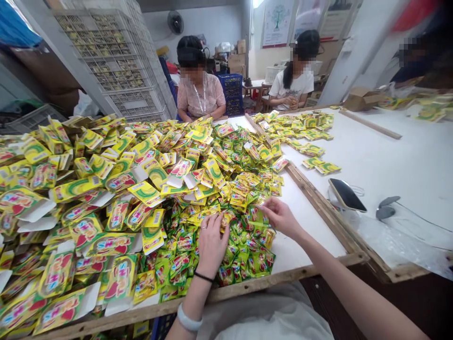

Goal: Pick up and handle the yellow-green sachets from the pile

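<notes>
My left hand (213,241), with a ring and a dark wristband, reaches into a heap of small shiny packets. Its bent fingers close on a small yellow packet (227,219). To its right, my right hand (285,218) pinches the edge of a small green packet (257,217) between thumb and fingers. Around and below both hands lie many green packets (260,261) with red prints, and more yellow packets (244,184) lie just beyond. Left of them is a large pile of flat yellow-green boxes (118,278), several with white flaps standing out.
A wooden rail (314,203) divides the white table (354,156). Beyond it lie a phone (347,194), sunglasses (386,208) and clear plastic (399,243). Two people (201,97) sit across; another (423,66) is at right. White crates (116,61) stand stacked behind the pile.
</notes>
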The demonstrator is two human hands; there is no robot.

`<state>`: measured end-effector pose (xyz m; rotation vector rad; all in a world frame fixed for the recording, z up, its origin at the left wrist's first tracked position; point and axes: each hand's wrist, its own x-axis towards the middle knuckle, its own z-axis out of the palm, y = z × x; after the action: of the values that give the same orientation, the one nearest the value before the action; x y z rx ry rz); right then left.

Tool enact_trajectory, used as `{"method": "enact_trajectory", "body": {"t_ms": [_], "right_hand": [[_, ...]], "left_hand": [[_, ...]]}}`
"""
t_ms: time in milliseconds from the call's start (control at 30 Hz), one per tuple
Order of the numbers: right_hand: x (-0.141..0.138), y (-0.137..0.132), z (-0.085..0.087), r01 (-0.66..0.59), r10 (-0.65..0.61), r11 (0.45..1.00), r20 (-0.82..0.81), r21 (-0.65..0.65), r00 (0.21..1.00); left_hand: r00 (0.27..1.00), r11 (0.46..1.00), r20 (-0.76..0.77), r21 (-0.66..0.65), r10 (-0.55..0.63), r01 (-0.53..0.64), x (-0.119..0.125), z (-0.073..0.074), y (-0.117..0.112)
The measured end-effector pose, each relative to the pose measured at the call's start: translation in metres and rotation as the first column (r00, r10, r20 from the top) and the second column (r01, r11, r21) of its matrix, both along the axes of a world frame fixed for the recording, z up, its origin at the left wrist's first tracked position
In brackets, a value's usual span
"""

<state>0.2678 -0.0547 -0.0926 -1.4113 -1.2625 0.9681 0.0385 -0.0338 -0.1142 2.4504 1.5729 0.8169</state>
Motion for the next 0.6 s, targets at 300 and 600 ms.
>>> {"method": "enact_trajectory", "body": {"t_ms": [300, 600], "right_hand": [[-0.079, -0.012, -0.001, -0.032, 0.058, 0.993, -0.244, 0.111, 0.968], [-0.101, -0.016, -0.007, 0.085, -0.088, 0.968, 0.003, 0.238, 0.996]], "left_hand": [[0.785, 0.943, 0.592, -0.331, 0.181, 0.032, -0.009, 0.015, -0.021], [0.489, 0.788, 0.778, -0.561, 0.395, 0.256, 0.004, 0.021, -0.038]]}}
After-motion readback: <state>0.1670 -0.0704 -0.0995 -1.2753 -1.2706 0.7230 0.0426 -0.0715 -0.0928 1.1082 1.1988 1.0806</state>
